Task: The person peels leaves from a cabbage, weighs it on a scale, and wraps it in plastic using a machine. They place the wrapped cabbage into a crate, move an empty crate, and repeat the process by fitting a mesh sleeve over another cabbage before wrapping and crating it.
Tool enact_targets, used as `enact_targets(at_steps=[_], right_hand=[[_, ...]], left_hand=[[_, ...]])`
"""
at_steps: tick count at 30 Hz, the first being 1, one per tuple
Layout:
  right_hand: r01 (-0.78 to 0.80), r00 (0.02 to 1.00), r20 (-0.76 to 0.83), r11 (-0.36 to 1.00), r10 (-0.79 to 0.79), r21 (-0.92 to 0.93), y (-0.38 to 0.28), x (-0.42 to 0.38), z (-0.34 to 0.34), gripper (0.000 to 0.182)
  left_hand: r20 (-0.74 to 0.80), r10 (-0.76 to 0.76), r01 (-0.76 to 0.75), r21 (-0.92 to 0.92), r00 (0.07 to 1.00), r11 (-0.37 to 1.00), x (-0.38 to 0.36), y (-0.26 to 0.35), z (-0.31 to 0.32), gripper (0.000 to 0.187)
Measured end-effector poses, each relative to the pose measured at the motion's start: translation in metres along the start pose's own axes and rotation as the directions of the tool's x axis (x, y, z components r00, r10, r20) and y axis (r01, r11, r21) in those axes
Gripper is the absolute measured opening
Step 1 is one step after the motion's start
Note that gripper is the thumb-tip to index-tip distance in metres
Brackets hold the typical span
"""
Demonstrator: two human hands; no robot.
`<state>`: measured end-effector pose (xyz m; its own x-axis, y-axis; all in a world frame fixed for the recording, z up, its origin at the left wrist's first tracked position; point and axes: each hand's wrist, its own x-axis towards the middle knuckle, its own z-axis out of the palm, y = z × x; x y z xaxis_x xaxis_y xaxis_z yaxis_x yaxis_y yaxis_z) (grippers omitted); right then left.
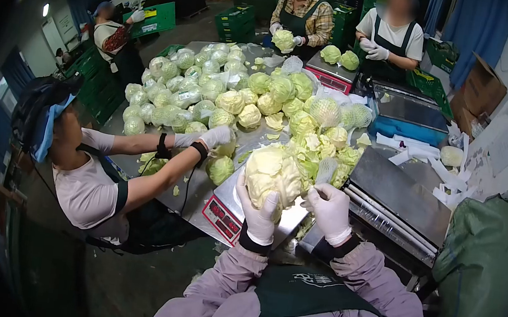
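Cabbage [273, 176] is held over the scale [222, 219] by the left hand [259, 214]; whether anything is pinched by the right hand [329, 212], curled just beside it, cannot be told. Leaf trimming seems under way; steady support is probably called for next.

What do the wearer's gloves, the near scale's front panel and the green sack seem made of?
Gloves: matte white, close-fitting, so something stretchy; knit or rubber, unclear.
Front panel: smooth, evenly red borders, probably plastic.
Green sack: dull, softly creased, likely cloth or woven plastic.
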<state>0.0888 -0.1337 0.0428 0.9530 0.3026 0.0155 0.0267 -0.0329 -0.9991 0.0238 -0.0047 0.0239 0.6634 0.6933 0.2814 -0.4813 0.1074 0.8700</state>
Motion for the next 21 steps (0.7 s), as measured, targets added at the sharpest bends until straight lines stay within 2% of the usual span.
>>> enact_targets(at_steps=[4,6,8,9,10,11,12,14,15,16,17,19,20,21], right_hand=[[0.041,0.999,0.014,0.993,-0.04,-0.107,-0.011,-0.001,-0.002,0.017],[0.128,0.992,0.026,0.955,-0.126,-0.267,-0.008,-0.001,-0.008,0.017],[0.168,0.985,0.016,0.949,-0.17,-0.267,0.002,0.005,-0.014,0.017],[0.209,0.977,0.009,0.94,-0.214,-0.271,0.006,0.007,-0.018,0.017],[0.225,0.966,-0.053,0.924,-0.253,-0.309,-0.001,0.009,-0.022,0.017],[0.193,0.973,-0.072,0.946,-0.219,-0.262,0.013,0.021,-0.033,0.02],[0.164,0.978,-0.1,0.969,-0.184,-0.186,0.011,0.028,-0.044,0.015],[0.132,0.981,-0.129,0.986,-0.144,-0.099,0.007,0.037,-0.049,0.014],[0.183,0.962,-0.187,0.979,-0.197,-0.091,0.005,0.041,-0.047,0.02],[0.232,0.937,-0.247,0.969,-0.246,-0.087,0.004,0.043,-0.044,0.033],[0.229,0.936,-0.256,0.97,-0.242,-0.079,0.003,0.042,-0.041,0.033],[0.166,0.986,0.056,0.971,-0.158,-0.173,-0.004,0.037,-0.03,0.048],[0.16,0.987,0.043,0.973,-0.155,-0.167,-0.011,0.031,-0.024,0.048],[0.137,0.985,0.124,0.977,-0.117,-0.166,-0.025,0.022,-0.015,0.047]], left_hand=[[0.006,0.009,-0.009,-0.035,1.0,0.999,0.004,-0.006,-0.002,0.087],[0.005,-0.01,0.011,-0.077,1.0,0.997,0.004,-0.011,-0.003,0.085],[-0.044,-0.087,0.077,-0.185,0.995,0.98,0.005,-0.012,-0.004,0.076],[-0.035,-0.088,0.081,-0.179,0.995,0.98,0.006,-0.015,-0.007,0.076],[-0.018,-0.198,0.181,-0.326,0.98,0.928,0.007,-0.018,-0.01,0.073],[0.015,-0.302,0.275,-0.461,0.953,0.844,0.009,-0.02,-0.013,0.069],[0.07,-0.359,0.344,-0.499,0.931,0.796,0.008,-0.006,-0.01,0.067],[0.088,-0.407,0.396,-0.483,0.909,0.781,0.009,0.014,-0.004,0.07],[0.101,-0.452,0.442,-0.473,0.886,0.762,0.011,0.018,-0.002,0.073],[0.081,-0.412,0.404,-0.439,0.908,0.803,0.014,0.009,-0.007,0.074],[0.087,-0.414,0.409,-0.429,0.906,0.805,0.013,0.008,-0.007,0.074],[0.087,-0.429,0.424,-0.414,0.899,0.805,0.01,0.013,0.002,0.074],[0.093,-0.434,0.433,-0.402,0.896,0.807,0.009,0.01,0.002,0.074],[0.101,-0.437,0.44,-0.394,0.894,0.807,0.008,0.007,0.002,0.074]])
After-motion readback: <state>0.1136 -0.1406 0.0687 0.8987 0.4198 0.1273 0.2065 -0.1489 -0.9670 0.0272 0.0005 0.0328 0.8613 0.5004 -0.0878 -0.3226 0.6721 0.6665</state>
